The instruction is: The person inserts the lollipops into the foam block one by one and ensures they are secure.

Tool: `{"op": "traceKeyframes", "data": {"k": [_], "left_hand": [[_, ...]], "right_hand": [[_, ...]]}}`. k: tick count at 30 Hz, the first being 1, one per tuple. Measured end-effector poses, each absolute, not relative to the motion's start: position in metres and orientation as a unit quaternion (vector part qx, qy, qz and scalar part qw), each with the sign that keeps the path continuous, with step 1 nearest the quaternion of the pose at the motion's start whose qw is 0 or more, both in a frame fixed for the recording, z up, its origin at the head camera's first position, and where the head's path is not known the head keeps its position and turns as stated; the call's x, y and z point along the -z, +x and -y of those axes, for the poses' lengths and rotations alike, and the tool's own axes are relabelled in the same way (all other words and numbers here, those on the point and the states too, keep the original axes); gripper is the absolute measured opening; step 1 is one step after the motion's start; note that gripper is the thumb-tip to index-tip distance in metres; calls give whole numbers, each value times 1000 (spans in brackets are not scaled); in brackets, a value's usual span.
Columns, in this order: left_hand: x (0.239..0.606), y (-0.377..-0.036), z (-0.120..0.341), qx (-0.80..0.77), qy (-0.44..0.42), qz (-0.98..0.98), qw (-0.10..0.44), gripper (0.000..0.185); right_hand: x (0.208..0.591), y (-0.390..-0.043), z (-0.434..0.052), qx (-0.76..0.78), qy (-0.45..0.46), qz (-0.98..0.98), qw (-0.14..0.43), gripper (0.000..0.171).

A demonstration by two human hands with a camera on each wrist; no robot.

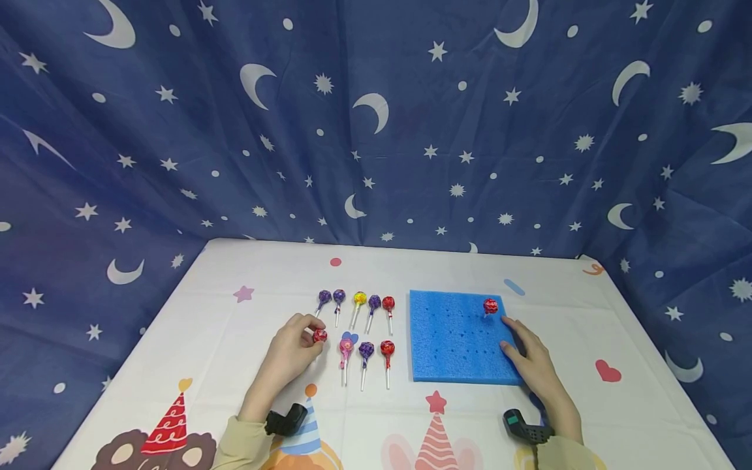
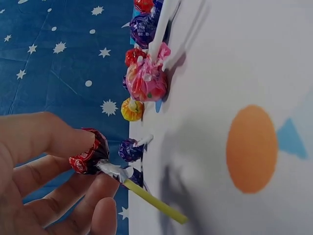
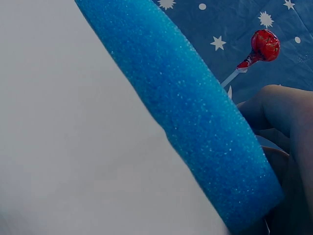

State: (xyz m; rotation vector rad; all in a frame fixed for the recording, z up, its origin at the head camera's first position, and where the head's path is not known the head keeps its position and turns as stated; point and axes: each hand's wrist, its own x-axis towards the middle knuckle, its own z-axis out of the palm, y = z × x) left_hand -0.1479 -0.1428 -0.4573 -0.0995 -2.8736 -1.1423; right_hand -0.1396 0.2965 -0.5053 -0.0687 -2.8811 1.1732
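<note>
Star-and-moon cloth backs a white party-print worktop [image 1: 235, 339]. The left hand [image 1: 292, 352] pinches a red lollipop [image 1: 320, 335] by its head, yellow stick trailing down toward the worktop. The blue foam block [image 1: 452, 339] lies to that grip's right, nearer the right hand [image 1: 531, 359], whose relaxed fingers rest on its edge beside a standing red lollipop [image 1: 490, 305]. Only the left wrist view shows the stick [image 2: 154, 201].
</note>
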Motion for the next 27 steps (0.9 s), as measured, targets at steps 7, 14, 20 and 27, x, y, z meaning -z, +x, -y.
{"op": "traceKeyframes", "data": {"k": [7,14,20,27], "left_hand": [[453,-146,138,370,-33,928,37,24],[445,-142,132,372,-35,926,52,23],[435,-137,127,369,-43,926,71,24],[428,-133,121,377,-66,919,97,26]], "right_hand": [[505,-138,-297,-374,-27,927,10,57],[503,-137,-297,-374,-30,927,8,57],[503,-137,-297,-375,-32,926,8,57],[502,-137,-295,-377,-36,925,-2,58]]}}
